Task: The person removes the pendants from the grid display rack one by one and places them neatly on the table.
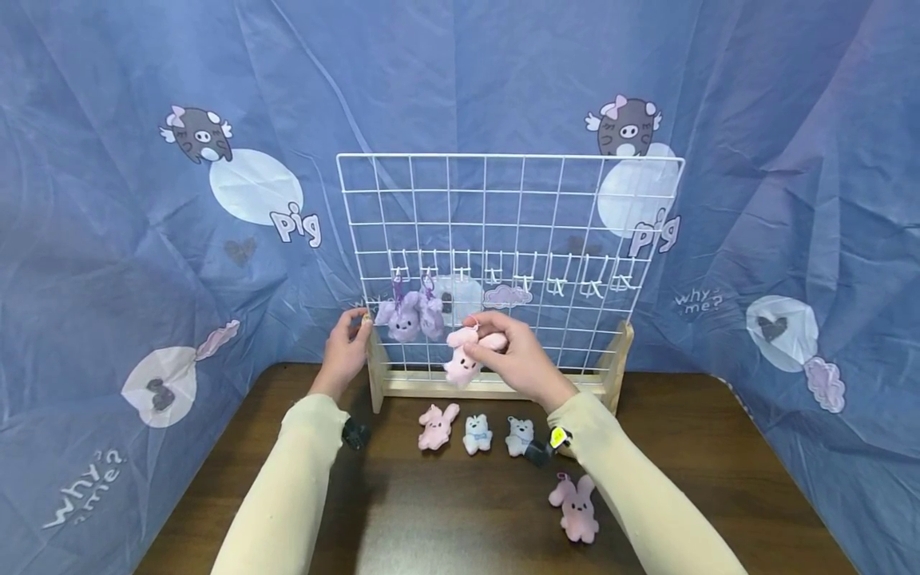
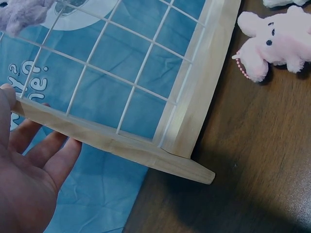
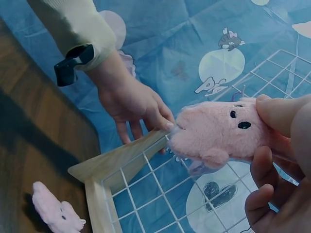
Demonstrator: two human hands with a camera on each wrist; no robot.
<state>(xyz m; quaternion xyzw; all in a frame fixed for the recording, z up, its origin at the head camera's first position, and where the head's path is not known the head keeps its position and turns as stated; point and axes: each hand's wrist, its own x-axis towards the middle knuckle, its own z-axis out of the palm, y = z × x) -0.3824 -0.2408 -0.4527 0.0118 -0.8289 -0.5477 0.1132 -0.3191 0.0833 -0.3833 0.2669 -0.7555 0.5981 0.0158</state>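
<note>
My right hand (image 1: 523, 358) pinches a pink plush bunny charm (image 1: 461, 369) by its head and ears, in front of the lower part of a white wire grid rack (image 1: 503, 192). In the right wrist view, the bunny's black eyes and body (image 3: 209, 133) show beyond my thumb. My left hand (image 1: 345, 353) grips the rack's wooden left upright (image 2: 104, 141), with the thumb on one side and fingers on the other. Two purple plush charms (image 1: 403, 321) hang from the leftmost hooks of a row of white hooks (image 1: 523, 284).
On the brown table (image 1: 431, 511) before the rack lie a pink bunny (image 1: 435, 428) and two pale bear charms, one a white bear (image 1: 477, 436). Another pink bunny (image 1: 578, 511) lies near my right forearm. A blue patterned cloth (image 1: 460, 80) hangs behind.
</note>
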